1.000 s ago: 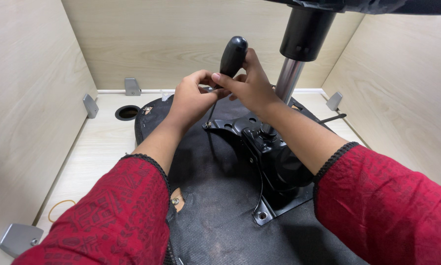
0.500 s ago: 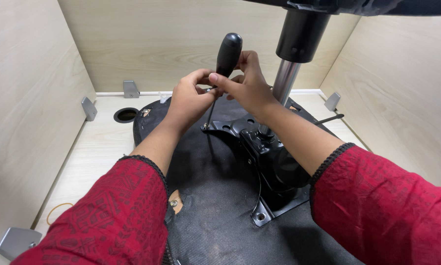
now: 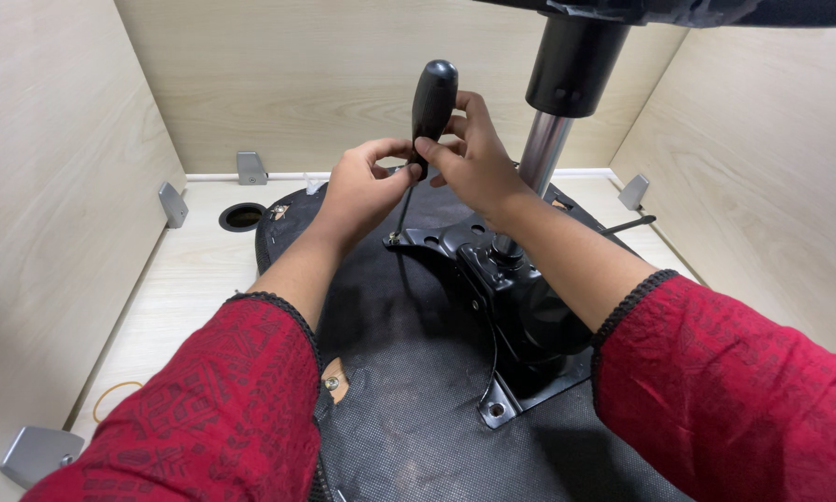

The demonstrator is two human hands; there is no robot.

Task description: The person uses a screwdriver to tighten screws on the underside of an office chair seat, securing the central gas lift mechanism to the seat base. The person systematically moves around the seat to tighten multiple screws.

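Note:
A black-handled screwdriver (image 3: 433,98) stands nearly upright, its thin shaft reaching down to a screw at the far corner of a black metal chair mechanism plate (image 3: 520,297). My right hand (image 3: 474,158) grips the lower part of the handle. My left hand (image 3: 362,191) pinches the shaft just below the handle. The plate sits on the black fabric underside of an overturned chair seat (image 3: 409,400). A chrome gas-lift column (image 3: 544,153) with a black sleeve rises from the plate, right behind my right hand.
Light wooden walls enclose the desk on three sides, with grey metal corner brackets (image 3: 251,167). A round cable hole (image 3: 242,217) lies at the back left. A rubber band (image 3: 111,398) lies on the desk at the left. A black lever (image 3: 627,225) sticks out right.
The screwdriver and both hands stay at the same screw; the view has tilted slightly, so they sit a little higher in the picture. Fingers have shifted a bit on the handle.

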